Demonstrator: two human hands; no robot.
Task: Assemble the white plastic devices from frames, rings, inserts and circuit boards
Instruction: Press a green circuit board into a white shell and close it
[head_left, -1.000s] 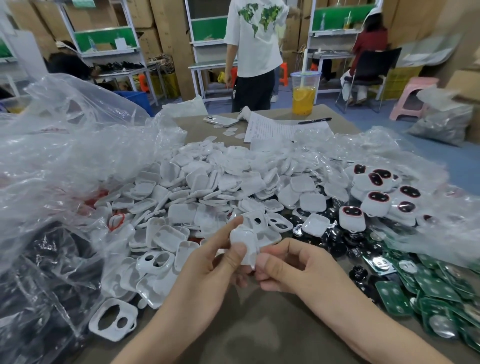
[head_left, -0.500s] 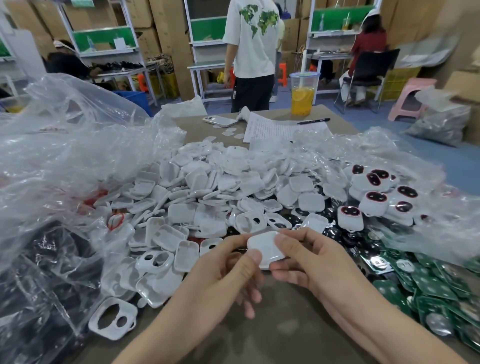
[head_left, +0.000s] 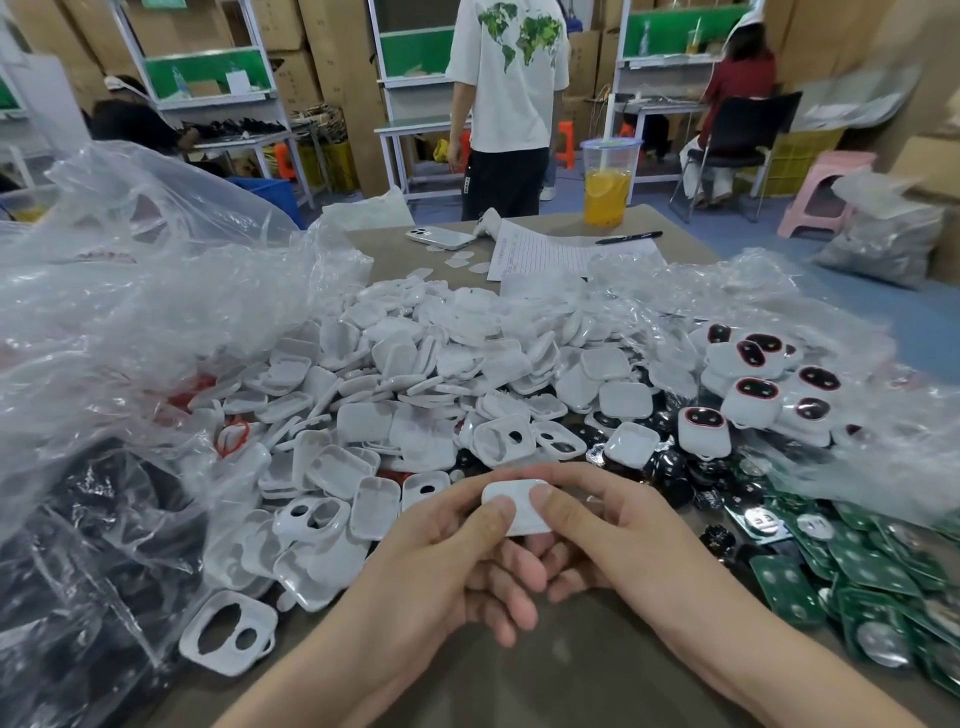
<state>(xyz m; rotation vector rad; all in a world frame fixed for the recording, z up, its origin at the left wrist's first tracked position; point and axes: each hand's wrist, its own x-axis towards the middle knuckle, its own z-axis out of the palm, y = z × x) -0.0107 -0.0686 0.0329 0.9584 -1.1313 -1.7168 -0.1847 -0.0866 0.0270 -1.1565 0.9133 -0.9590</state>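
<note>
Both my hands hold one white plastic device (head_left: 519, 506) above the table's near edge, its smooth back facing up. My left hand (head_left: 452, 556) grips its left side with the thumb on top. My right hand (head_left: 597, 530) grips the right side, thumb pressed on the top face. A big heap of white shells and frames (head_left: 415, 384) lies behind the hands. Finished devices with red-ringed dark inserts (head_left: 753, 389) are piled at the right. Green circuit boards (head_left: 872, 577) lie at the near right, black round inserts (head_left: 670, 467) beside them.
Crumpled clear plastic bags (head_left: 119, 312) rise at the left and right. A loose white frame (head_left: 228, 631) lies near the left front. At the far end stand a cup of orange drink (head_left: 607, 187), a phone (head_left: 439, 237), paper and a pen. A person stands beyond the table.
The white device has turned from upright on its edge to lying flat, back up. My two thumbs have come down onto its top and both hands closed around it.
</note>
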